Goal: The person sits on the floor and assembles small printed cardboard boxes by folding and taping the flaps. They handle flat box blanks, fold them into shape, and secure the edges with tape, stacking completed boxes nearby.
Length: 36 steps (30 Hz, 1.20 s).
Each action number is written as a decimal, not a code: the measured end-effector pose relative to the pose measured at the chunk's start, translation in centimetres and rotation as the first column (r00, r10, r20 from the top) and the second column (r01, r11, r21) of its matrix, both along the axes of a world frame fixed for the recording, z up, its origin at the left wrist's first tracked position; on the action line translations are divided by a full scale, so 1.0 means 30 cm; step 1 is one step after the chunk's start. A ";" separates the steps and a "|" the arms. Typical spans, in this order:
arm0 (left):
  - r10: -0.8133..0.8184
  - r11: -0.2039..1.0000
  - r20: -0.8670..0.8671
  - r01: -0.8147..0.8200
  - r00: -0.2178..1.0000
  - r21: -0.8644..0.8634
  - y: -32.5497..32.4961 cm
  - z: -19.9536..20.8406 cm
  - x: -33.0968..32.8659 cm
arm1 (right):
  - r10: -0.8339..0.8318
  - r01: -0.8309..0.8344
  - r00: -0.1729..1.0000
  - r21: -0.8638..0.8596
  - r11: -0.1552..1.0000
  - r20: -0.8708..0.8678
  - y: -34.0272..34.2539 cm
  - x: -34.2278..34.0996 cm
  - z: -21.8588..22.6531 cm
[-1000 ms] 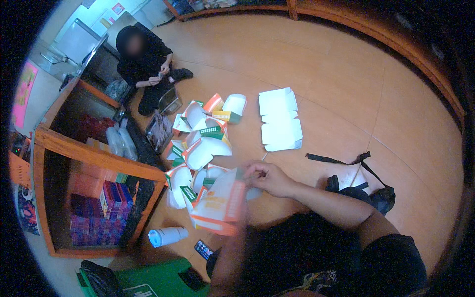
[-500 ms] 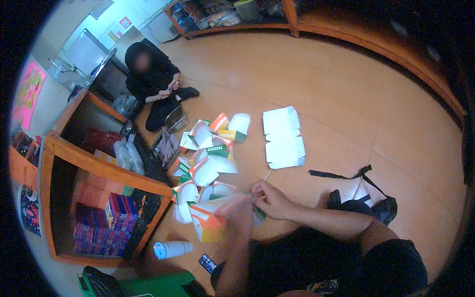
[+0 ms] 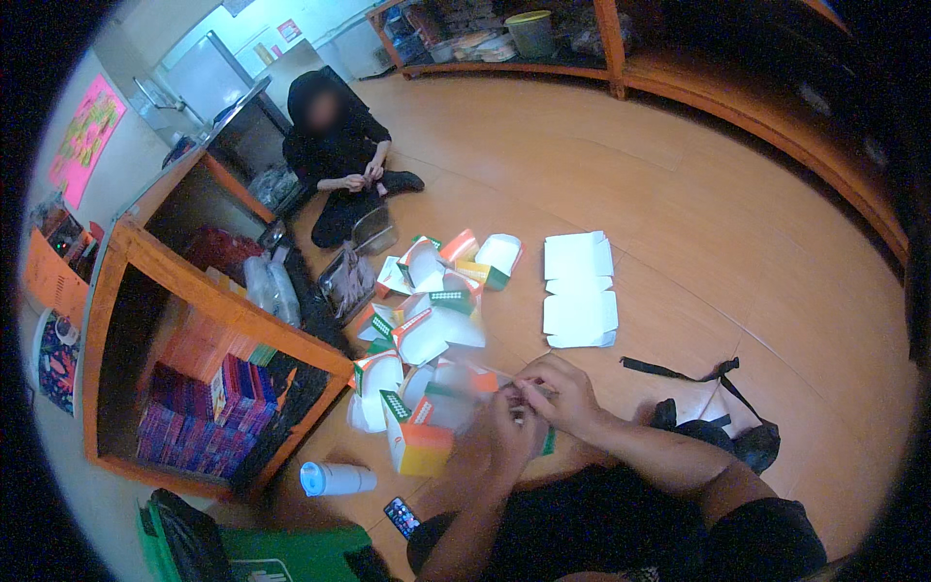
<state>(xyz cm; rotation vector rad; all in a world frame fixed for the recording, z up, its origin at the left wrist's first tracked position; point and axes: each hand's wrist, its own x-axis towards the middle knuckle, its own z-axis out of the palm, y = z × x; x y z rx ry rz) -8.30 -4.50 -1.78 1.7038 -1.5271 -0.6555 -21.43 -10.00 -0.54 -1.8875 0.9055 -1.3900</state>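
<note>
Both hands [image 3: 507, 424] [image 3: 564, 392] meet curled, what they pinch unclear, near cartons [image 3: 438, 337]; one clear container [image 3: 337, 308] holds purplish-grey pieces [image 3: 353, 282].

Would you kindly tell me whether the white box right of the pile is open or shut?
Open: the white box has its two halves laid out, neither covering the other.

The boxes [image 3: 436, 335] lie left of the frame's centre in a loose, overlapping heap, white inside with orange, green and yellow outside, several folded up with hollows showing, tilted at differing angles, the lowest one [image 3: 425, 458] turning an orange-and-yellow side toward the frame's bottom.
</note>
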 end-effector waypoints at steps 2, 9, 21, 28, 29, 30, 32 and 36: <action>0.116 0.993 -0.286 -0.111 0.951 0.033 -0.005 -0.113 0.091 | -0.006 0.005 1.000 -0.033 0.999 -0.015 -0.006 0.011 0.008; 0.245 0.966 0.092 -0.235 0.965 -0.109 -0.023 -0.052 0.119 | 0.064 -0.080 0.983 -0.088 0.993 -0.170 0.005 0.018 -0.034; 0.159 0.956 -0.846 -0.293 0.509 0.003 -0.015 0.086 0.081 | 0.031 -0.043 0.997 0.166 0.985 0.072 -0.008 0.027 -0.016; 0.003 0.962 -0.847 -0.231 0.532 -0.142 -0.010 0.034 0.116 | -0.042 0.029 0.987 0.088 0.996 0.152 0.005 0.036 -0.011; 0.061 0.962 -0.790 -0.247 0.610 -0.116 -0.007 0.039 0.108 | -0.072 0.057 0.985 0.105 0.993 0.153 0.004 0.032 -0.008; 0.118 0.960 -0.724 -0.265 0.680 -0.092 -0.004 0.051 0.094 | -0.102 0.084 0.983 0.122 0.989 0.154 0.003 0.028 -0.006; 0.158 0.955 -0.596 -0.275 0.787 -0.110 0.004 0.044 0.085 | -0.110 0.089 0.982 0.137 0.987 0.153 0.010 0.026 -0.009; 0.116 0.964 -0.580 -0.232 0.807 -0.131 0.018 0.013 0.070 | -0.023 0.000 0.988 0.150 0.989 0.151 0.041 0.035 -0.012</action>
